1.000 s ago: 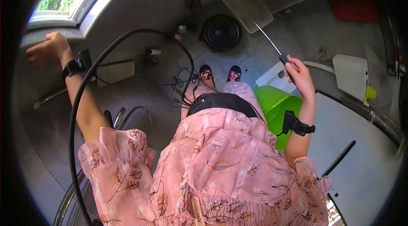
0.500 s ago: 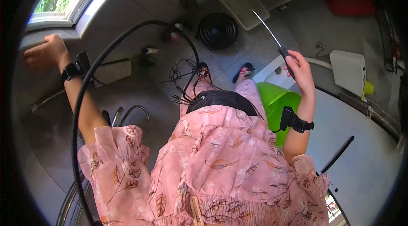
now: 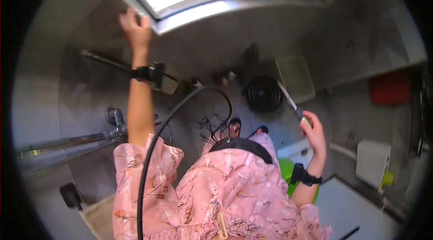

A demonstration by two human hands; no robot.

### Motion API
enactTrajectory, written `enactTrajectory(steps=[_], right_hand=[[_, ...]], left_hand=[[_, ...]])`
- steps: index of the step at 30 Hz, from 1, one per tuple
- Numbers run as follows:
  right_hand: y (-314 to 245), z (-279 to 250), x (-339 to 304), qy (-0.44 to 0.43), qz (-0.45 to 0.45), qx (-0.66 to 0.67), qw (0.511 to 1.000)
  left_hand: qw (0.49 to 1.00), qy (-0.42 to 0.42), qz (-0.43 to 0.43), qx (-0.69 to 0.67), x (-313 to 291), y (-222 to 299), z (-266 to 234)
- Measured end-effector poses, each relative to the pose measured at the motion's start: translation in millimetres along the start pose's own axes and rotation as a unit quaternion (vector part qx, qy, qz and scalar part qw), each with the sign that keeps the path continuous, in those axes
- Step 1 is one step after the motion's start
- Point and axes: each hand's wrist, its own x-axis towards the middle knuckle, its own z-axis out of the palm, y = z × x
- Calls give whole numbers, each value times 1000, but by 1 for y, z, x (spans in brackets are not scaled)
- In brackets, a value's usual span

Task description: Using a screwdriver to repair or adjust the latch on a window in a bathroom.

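Steel-bladed knife [image 3: 291,103] with a pale handle stayed clenched in the right hand [image 3: 313,132], blade pointing away above the round black ribbed pan [image 3: 264,94]. Left hand [image 3: 134,30], open-fingered, had risen to the grey window ledge [image 3: 198,12], bracing; view had swung windowward.

The knife [image 3: 291,102] has a dull metal blade and a pale plastic handle. The dress [image 3: 216,195] is soft matt cloth. The pipe [image 3: 67,143] is shiny metal; the cable [image 3: 149,168] smooth black rubber.
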Motion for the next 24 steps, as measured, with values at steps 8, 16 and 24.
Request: enactTrajectory(steps=[8, 16, 24], right_hand=[[-97, 127, 111, -198, -19, 81, 977], [-116, 255, 152, -454, -7, 62, 889], [-133, 305, 153, -457, 15, 96, 884]], left_hand=[[836, -274, -385, -279, -106, -3, -8], [637, -359, -543, -414, -118, 41, -9], [604, -221, -600, -476, -118, 9, 7]])
